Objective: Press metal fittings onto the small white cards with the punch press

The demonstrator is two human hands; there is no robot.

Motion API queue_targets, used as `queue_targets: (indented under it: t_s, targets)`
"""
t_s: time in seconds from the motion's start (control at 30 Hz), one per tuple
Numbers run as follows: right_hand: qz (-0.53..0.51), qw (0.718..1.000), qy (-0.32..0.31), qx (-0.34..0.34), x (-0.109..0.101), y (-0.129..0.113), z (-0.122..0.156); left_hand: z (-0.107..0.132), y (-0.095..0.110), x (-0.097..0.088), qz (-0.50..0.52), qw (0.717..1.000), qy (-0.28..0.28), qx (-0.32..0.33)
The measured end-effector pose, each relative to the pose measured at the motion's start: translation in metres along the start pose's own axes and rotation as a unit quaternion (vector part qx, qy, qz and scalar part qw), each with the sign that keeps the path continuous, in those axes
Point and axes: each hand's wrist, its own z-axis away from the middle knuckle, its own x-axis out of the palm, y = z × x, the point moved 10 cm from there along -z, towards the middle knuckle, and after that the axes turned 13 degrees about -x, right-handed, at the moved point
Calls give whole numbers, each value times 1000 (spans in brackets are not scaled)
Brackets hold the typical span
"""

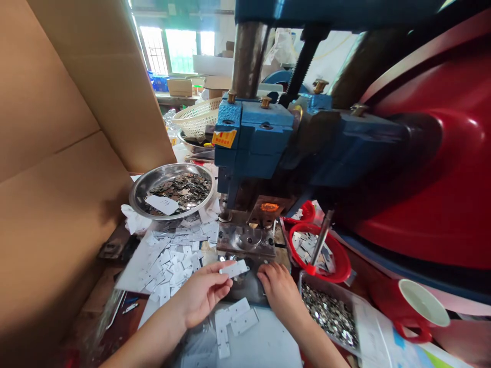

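Note:
My left hand (206, 294) pinches a flat metal plate (235, 269) between thumb and fingers, just in front of the press die (245, 239). On the right, my right hand (282, 289) lies on the dark base before the die. Its fingers are curled and close together, and anything beneath their tips is hidden. Several similar loose plates (244, 321) lie on the pale surface between my forearms. A larger heap of plates (174, 266) spreads left of the die. Above the die stands the blue press head (255, 138).
At the left, a steel bowl (134, 204) holds dark metal pieces and a paper label. A red basket (347, 268) of plates, a clear bin (356, 322) of small shiny parts and a red mug (387, 301) stand right. Cardboard (49, 204) walls the left; a red wheel (441, 179) fills the right.

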Motion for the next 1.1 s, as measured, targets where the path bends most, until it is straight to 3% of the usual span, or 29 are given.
queue_targets:
  t_s: [0.13,0.23,0.37,0.47,0.63,0.8,0.9,1.0,1.03,1.1]
  targets:
    - [-37,997,64,14,-21,1,-29,-3,-5,-2,74,997,-10,-21]
    - [-18,996,83,24,-30,8,-62,-2,0,-1,19,1000,5,14]
    - [25,996,77,31,-26,20,-92,4,9,8,-57,996,13,71]
    - [19,995,101,-3,-27,17,-90,8,15,12,-86,992,20,90]
    - [-25,988,138,-57,-29,7,-63,10,19,18,-117,987,15,105]
    - [-127,980,152,17,-35,3,-47,8,18,16,-127,985,25,112]
    - [-331,938,90,52,-17,-18,-45,5,12,20,-76,993,4,86]
    - [-517,850,29,98,8,-41,-38,1,1,26,-24,998,-15,48]
    - [-540,832,35,123,13,-41,-35,-1,-3,27,-22,999,-15,40]
    - [-531,828,73,167,14,-32,-30,-3,-6,28,-44,998,-11,41]
